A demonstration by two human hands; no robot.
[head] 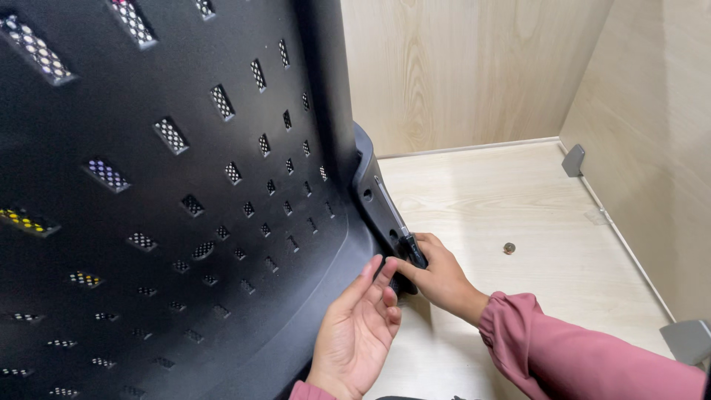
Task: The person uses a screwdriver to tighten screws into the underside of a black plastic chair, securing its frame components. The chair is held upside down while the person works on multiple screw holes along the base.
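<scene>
Right hand (pixel 441 278), grip closed on a black-handled screwdriver (pixel 396 222) driven along the bracket (pixel 370 189) of the perforated black chair back (pixel 178 200); left hand (pixel 357 326), fingers open, steadies the shell's edge. Risk: the tip may slip towards those fingers, or the small screw (pixel 509 248) on the tabletop (pixel 533 215) roll away

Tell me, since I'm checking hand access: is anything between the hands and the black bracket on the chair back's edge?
Nothing visible is. The right hand already grips a dark tool against the bracket, and the left hand rests on the chair back just below it. A small round piece lies apart on the floor.
</scene>
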